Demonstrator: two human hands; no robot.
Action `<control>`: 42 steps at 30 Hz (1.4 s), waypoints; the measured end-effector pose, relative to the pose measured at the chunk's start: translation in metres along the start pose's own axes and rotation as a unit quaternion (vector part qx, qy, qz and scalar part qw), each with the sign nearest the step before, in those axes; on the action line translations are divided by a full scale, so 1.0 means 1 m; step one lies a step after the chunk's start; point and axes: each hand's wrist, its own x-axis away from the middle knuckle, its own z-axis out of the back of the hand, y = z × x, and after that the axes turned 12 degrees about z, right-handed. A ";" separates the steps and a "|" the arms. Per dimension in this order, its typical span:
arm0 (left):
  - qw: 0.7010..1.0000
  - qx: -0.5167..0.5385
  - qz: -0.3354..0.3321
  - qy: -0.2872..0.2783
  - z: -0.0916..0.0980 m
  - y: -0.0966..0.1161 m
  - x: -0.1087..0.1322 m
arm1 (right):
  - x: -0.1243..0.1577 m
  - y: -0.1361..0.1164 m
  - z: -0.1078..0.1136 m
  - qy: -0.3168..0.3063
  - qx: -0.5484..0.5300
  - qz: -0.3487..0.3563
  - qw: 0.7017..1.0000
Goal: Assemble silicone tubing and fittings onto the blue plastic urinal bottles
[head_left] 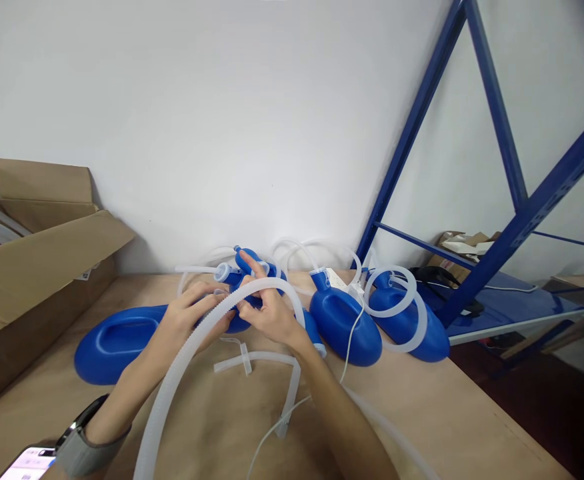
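My left hand [192, 319] is closed around a blue plastic part in the middle of the group, apparently a blue bottle's neck, though my fingers cover most of it. Right beside it, my right hand [272, 317] has its index finger stretched out, and its thumb and other fingers bent against the blue part [253, 300]. What these fingers pinch is hidden. A ribbed translucent hose [182, 360] arches up from the front edge and across my right hand. One blue bottle [117, 343] lies left of my hands, partly behind my left forearm. Behind my fingers is a blue neck with a white cap [225, 272].
Two blue bottles with hoses, one nearer [347, 327] and one farther right [412, 330], lie beside a blue metal rack [492, 267]. An open cardboard box [47, 253] stands left. Short hose pieces [267, 358] and a thin white cable [272, 430] cross the table. A phone [27, 463] shows lower left.
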 end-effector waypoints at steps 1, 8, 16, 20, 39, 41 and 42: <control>1.000 0.001 0.002 -0.002 0.000 0.000 0.001 | 0.000 0.000 -0.001 0.000 0.003 0.001 1.000; 0.999 -0.036 0.012 0.000 -0.001 -0.006 0.006 | 0.002 0.004 -0.008 0.021 0.026 0.004 0.999; 0.997 -0.074 -0.020 0.014 0.000 -0.005 0.004 | 0.002 0.005 -0.008 0.026 0.002 0.007 1.000; 0.996 -0.086 -0.024 0.002 -0.002 -0.014 0.008 | 0.003 0.006 -0.009 0.034 0.000 0.006 0.999; 0.955 0.065 0.151 -0.248 0.010 -0.007 0.002 | -0.001 -0.008 0.028 -0.153 0.083 -0.086 0.981; 0.932 0.096 0.149 -0.316 0.011 -0.005 0.004 | 0.002 0.001 0.033 -0.229 0.119 -0.119 0.959; 0.924 0.107 0.146 -0.338 0.012 -0.004 0.005 | 0.003 0.007 0.034 -0.271 0.130 -0.142 0.943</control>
